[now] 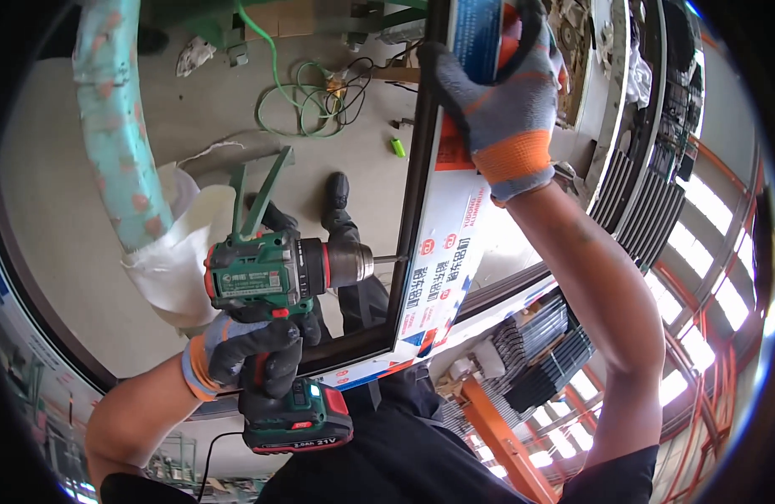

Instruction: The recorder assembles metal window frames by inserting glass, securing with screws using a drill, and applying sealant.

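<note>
My left hand (257, 349), in a grey-and-orange glove with dark fingers, is wrapped around the handle of a green cordless drill (257, 273). The drill lies level, and its thin bit meets the dark inner edge of a metal window frame (434, 252), or comes very near it. White printed film covers the frame's face, with orange and blue parts farther up. Toward the far end of that bar, my right hand (509, 105), gloved alike, grips the frame with thumb and fingers on opposite sides. Some of its fingertips are hidden.
A teal wrapped tube (119, 134) with white cloth (186, 252) at its end stands left of the drill. On the floor are a coiled green hose (299, 109) and a small bright-green object (397, 147). Stacked dark profiles (547, 344) and an orange beam (505, 437) appear at right.
</note>
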A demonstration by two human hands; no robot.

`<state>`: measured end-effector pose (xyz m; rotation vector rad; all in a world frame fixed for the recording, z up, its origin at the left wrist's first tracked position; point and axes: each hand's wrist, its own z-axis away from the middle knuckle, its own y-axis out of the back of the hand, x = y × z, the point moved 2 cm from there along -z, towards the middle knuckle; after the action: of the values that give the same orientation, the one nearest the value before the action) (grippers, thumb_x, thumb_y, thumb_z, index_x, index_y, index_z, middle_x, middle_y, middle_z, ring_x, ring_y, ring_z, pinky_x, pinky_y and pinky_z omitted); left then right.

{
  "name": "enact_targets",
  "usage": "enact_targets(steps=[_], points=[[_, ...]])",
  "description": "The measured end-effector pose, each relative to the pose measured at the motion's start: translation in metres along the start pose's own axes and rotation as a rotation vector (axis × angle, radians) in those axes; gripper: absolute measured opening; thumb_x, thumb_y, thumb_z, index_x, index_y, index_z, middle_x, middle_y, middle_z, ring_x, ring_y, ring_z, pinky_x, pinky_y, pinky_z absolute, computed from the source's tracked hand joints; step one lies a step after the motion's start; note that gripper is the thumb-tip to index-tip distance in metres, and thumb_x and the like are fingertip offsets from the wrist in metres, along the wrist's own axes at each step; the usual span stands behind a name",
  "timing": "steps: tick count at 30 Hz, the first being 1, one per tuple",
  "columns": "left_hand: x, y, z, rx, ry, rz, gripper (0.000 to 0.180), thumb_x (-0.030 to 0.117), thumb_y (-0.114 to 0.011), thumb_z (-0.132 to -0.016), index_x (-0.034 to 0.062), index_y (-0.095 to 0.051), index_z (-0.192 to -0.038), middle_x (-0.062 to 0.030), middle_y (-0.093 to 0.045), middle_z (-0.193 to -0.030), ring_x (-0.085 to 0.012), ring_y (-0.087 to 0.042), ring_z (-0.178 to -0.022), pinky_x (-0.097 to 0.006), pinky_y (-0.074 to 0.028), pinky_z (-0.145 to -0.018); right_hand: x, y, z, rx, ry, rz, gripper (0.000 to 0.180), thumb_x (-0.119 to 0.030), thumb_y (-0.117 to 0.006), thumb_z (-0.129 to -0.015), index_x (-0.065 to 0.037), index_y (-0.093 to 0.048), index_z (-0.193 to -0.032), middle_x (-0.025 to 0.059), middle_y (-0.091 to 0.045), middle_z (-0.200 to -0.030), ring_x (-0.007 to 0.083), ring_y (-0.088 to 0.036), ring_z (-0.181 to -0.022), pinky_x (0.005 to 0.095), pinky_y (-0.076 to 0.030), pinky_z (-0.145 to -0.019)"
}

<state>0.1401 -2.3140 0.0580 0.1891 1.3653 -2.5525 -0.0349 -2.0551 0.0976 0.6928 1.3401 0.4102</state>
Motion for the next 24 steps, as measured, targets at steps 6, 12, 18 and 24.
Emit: enact_targets(steps=[6, 12, 18, 24], points=[[-0.001, 0.0, -0.001, -0.022, 0.064, 0.092, 0.028, 0.021, -0.065, -0.093, -0.002, -0.057, -0.106, -0.0064, -0.053, -0.061, -0.018, -0.054, -0.047, -0.031, -0.044, -0.045, 0.002, 0.005, 0.004, 0.092, 0.134, 0.32, 0.094, -0.027, -0.084, -0.069, 0.01, -0.035, -0.14, 0.0248, -0.058, -0.113, 0.0328, -0.058, -0.104, 0.0394, -0.047, -0.092], [-0.01, -0.003, 0.002, 0.021, 0.098, 0.28, 0.027, 0.023, -0.062, -0.095, -0.0018, -0.056, -0.106, -0.0067, -0.052, -0.06, -0.0177, -0.053, -0.046, -0.031, -0.044, -0.046, 0.002, 0.006, 0.0, 0.051, 0.131, 0.235, 0.094, -0.027, -0.084, -0.068, 0.012, -0.037, -0.138, 0.0274, -0.058, -0.115, 0.0361, -0.058, -0.106, 0.041, -0.047, -0.093], [-0.015, -0.008, 0.004, 0.029, 0.013, -0.024, 0.031, 0.024, -0.061, -0.092, 0.0003, -0.055, -0.11, -0.0064, -0.048, -0.062, -0.0168, -0.046, -0.05, -0.031, -0.036, -0.046, 0.001, 0.009, 0.0, 0.073, 0.054, 0.261, 0.096, -0.029, -0.084, -0.066, 0.011, -0.037, -0.139, 0.0274, -0.056, -0.114, 0.038, -0.057, -0.106, 0.0416, -0.047, -0.094], [-0.008, -0.005, 0.001, 0.028, -0.034, -0.038, 0.031, 0.026, -0.062, -0.093, -0.0014, -0.056, -0.107, -0.0065, -0.051, -0.061, -0.0175, -0.052, -0.049, -0.03, -0.042, -0.046, 0.004, 0.011, 0.002, 0.084, 0.046, 0.375, 0.1, -0.032, -0.085, -0.065, 0.008, -0.035, -0.142, 0.0285, -0.051, -0.118, 0.0398, -0.056, -0.107, 0.0429, -0.047, -0.093]])
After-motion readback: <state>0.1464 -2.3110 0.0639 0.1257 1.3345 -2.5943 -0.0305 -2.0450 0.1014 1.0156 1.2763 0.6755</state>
